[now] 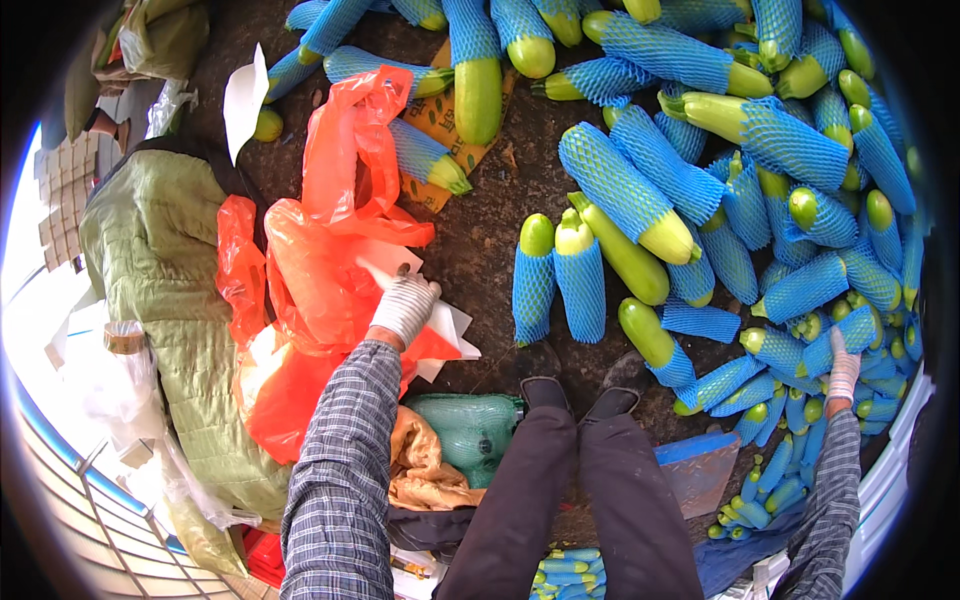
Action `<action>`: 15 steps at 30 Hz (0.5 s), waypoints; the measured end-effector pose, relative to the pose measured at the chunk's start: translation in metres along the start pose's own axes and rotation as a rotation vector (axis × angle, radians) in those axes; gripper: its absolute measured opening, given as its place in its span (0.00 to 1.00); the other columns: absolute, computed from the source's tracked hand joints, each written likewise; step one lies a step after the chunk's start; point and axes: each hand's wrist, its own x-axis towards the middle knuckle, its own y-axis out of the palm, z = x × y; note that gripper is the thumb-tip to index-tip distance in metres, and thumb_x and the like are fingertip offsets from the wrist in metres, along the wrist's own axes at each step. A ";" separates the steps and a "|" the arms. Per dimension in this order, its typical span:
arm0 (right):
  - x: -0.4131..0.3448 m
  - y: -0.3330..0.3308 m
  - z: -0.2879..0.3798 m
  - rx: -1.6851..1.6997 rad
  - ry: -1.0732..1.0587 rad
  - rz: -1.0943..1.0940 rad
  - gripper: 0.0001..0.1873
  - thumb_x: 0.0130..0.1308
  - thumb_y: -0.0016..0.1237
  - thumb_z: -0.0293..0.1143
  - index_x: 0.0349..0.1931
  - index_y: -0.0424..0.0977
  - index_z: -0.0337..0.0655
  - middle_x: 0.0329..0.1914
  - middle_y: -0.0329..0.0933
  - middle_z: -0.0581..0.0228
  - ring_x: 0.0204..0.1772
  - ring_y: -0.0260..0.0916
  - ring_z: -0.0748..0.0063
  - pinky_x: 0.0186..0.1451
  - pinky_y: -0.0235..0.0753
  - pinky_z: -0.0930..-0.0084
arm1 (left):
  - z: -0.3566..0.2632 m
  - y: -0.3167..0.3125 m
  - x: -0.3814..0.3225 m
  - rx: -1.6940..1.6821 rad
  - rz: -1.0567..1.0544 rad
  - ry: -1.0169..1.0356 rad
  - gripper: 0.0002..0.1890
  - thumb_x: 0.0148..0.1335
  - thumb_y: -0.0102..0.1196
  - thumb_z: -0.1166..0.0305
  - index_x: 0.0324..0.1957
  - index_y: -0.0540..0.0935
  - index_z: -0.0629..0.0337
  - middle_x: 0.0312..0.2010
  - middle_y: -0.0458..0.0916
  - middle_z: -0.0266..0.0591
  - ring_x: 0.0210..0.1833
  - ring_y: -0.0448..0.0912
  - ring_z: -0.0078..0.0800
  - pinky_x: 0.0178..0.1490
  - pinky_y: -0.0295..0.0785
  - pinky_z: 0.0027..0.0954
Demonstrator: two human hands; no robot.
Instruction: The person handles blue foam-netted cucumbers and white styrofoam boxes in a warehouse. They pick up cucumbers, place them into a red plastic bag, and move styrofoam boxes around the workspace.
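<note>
My left hand (407,304), in a striped knit glove, is over several sheets of white paper (448,330) and orange-red plastic bags (315,292). Its fingers are curled, and what they grip is unclear. Far to the right, my right hand (844,373), also gloved, holds a zucchini in a blue foam net sleeve (844,339); its thumb lies along the sleeve and the other fingers are hidden. Around that hand is a large heap of netted zucchini (720,195). Two netted zucchini (579,289) lie side by side just beyond my shoes.
A green quilted cover (161,262) is at left. Between it and my legs lie a green net-wrapped bundle (469,435) and a tan cloth (420,465). A bare zucchini (626,251) touches the heap. Printed yellow cardboard (427,191) lies on the dark floor (495,217). A person's foot (116,131) shows upper left.
</note>
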 end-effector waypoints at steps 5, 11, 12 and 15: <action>-0.008 -0.001 0.008 -0.047 0.048 0.069 0.46 0.60 0.71 0.48 0.76 0.61 0.52 0.66 0.74 0.60 0.61 0.74 0.55 0.55 0.77 0.36 | 0.003 0.006 -0.015 0.158 0.203 0.100 0.09 0.63 0.58 0.67 0.40 0.91 0.49 0.36 0.89 0.38 0.45 0.87 0.40 0.47 0.80 0.45; -0.029 -0.026 0.026 -0.528 -0.382 0.129 0.44 0.66 0.64 0.53 0.74 0.62 0.38 0.63 0.77 0.53 0.63 0.74 0.56 0.65 0.74 0.58 | 0.020 -0.033 -0.087 0.090 0.210 0.154 0.07 0.58 0.61 0.69 0.32 0.92 0.50 0.31 0.87 0.40 0.41 0.87 0.43 0.41 0.81 0.46; -0.038 -0.032 0.029 -0.656 -0.432 0.065 0.44 0.67 0.62 0.54 0.74 0.62 0.36 0.62 0.77 0.51 0.62 0.75 0.56 0.65 0.73 0.63 | 0.022 -0.046 -0.106 0.088 0.236 0.144 0.07 0.58 0.60 0.70 0.32 0.92 0.50 0.30 0.87 0.41 0.40 0.87 0.43 0.40 0.80 0.47; -0.078 -0.058 0.033 -0.581 -0.465 0.134 0.39 0.73 0.56 0.48 0.76 0.60 0.37 0.59 0.78 0.45 0.57 0.75 0.54 0.65 0.72 0.61 | 0.029 -0.090 -0.176 -0.233 -0.033 0.139 0.06 0.53 0.60 0.72 0.30 0.90 0.51 0.29 0.85 0.44 0.39 0.86 0.48 0.41 0.79 0.48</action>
